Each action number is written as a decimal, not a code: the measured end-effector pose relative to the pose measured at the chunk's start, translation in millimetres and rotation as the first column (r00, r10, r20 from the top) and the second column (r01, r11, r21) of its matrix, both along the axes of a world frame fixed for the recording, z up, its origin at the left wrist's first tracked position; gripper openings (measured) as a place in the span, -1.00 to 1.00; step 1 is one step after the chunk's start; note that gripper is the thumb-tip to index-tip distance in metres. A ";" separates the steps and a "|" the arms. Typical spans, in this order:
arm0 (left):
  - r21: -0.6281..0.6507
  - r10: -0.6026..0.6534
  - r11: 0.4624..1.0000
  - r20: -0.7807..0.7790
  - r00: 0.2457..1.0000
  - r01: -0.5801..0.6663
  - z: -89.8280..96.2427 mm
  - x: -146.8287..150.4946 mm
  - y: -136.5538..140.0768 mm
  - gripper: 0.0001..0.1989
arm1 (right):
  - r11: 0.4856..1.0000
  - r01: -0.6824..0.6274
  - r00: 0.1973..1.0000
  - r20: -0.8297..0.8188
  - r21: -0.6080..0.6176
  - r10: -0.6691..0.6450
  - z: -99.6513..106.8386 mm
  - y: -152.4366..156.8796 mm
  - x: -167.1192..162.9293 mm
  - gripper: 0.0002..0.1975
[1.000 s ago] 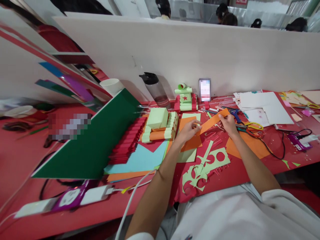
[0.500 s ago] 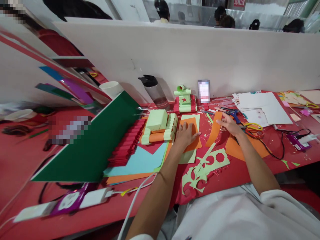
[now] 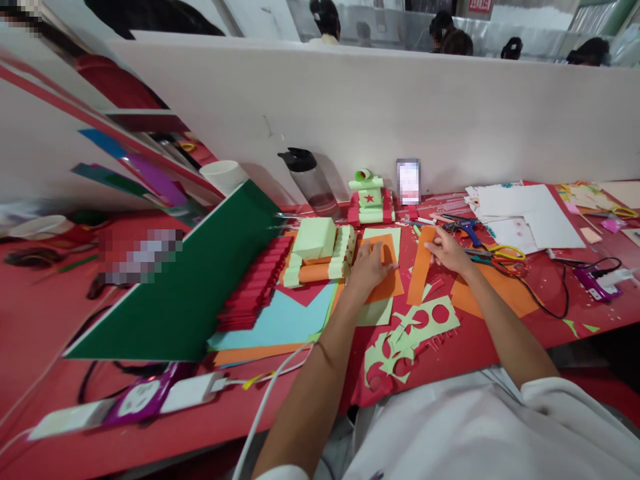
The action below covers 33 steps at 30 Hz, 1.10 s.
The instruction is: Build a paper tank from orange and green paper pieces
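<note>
My left hand rests on an orange paper sheet, its fingers bent and apart and the thumb pointing right. A light-green sheet lies under that orange one. Between the fingertips of my right hand is the upper end of an orange paper strip, which slants down toward me. Left of my left hand sits a light-green and orange paper model. A cut-out light-green scrap with round holes lies in front of my hands.
Scissors and a blue-handled tool lie right of my right hand. A finished-looking paper tank, a phone and a bottle stand at the back. Red folded paper and a green board are leftward.
The orange strip has swung to a more upright slant and shifted slightly left with my right hand. My left hand's fingers are more bent on the orange sheet.
</note>
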<state>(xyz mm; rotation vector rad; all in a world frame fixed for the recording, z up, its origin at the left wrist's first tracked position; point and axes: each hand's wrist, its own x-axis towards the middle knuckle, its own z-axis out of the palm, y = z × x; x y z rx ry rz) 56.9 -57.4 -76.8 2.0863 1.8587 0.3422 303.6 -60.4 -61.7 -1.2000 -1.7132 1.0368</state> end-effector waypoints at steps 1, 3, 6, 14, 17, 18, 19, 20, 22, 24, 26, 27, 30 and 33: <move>0.003 -0.003 1.000 0.004 1.000 0.003 -0.3 -0.2 0.8 -0.27 | 1.000 -0.006 1.000 -0.017 -0.015 0.005 0.8 0.4 1.9 -0.50; 0.010 -0.008 1.000 0.012 1.000 0.008 -0.4 -0.8 2.0 -0.27 | 1.000 -0.018 0.999 0.048 0.006 0.017 0.5 1.1 4.0 -0.52; 0.023 -0.023 0.999 0.029 0.999 0.022 1.8 -1.2 2.3 -0.30 | 0.990 0.014 0.953 0.299 0.138 -0.055 -4.7 1.3 0.5 -0.55; 0.027 -0.058 0.998 -0.010 0.998 0.058 13.7 5.6 -4.7 -0.48 | 0.920 0.122 0.891 0.368 0.372 -0.267 -3.4 -5.2 -16.7 -0.60; 0.037 -0.067 0.997 -0.032 0.997 0.068 15.3 7.2 -5.3 -0.60 | 0.936 -0.010 0.913 0.385 0.351 -0.135 -3.3 -8.9 -24.5 -0.69; 0.040 -0.068 0.997 -0.035 0.997 0.070 15.6 7.2 -5.2 -0.62 | 0.928 -0.067 0.903 0.418 0.368 -0.100 -5.1 -9.9 -28.2 -0.69; 0.044 -0.070 0.996 -0.041 0.997 0.072 15.9 7.0 -5.0 -0.63 | 0.914 -0.126 0.884 0.462 0.387 -0.074 -7.5 -10.5 -32.3 -0.68; 0.049 -0.071 0.996 -0.047 0.996 0.073 16.0 6.7 -4.8 -0.63 | 0.898 -0.183 0.859 0.510 0.400 -0.053 -10.4 -10.9 -36.4 -0.66; 0.058 -0.068 0.996 -0.065 0.996 0.072 16.2 5.8 -4.3 -0.64 | 0.873 -0.273 0.801 0.598 0.404 -0.027 -16.4 -10.9 -44.1 -0.62; 0.065 -0.057 0.996 -0.086 0.995 0.062 16.2 5.1 -4.2 -0.65 | 0.859 -0.319 0.759 0.651 0.401 -0.022 -21.3 -10.6 -49.4 -0.60; 0.069 -0.042 0.996 -0.108 0.993 0.049 16.2 4.9 -4.7 -0.66 | 0.850 -0.339 0.738 0.675 0.403 -0.026 -24.2 -10.5 -51.9 -0.59; 0.071 -0.034 0.997 -0.116 0.993 0.042 16.3 5.0 -5.3 -0.66 | 0.848 -0.343 0.731 0.682 0.403 -0.028 -25.0 -10.7 -52.2 -0.59; 0.077 -0.019 0.997 -0.128 0.992 0.029 16.9 5.8 -7.8 -0.63 | 0.850 -0.344 0.712 0.701 0.399 -0.041 -25.7 -11.6 -51.0 -0.55; 0.080 -0.019 0.996 -0.130 0.991 0.030 17.4 6.0 -9.4 -0.64 | 0.863 -0.336 0.699 0.714 0.378 -0.041 -26.1 -12.0 -49.4 -0.52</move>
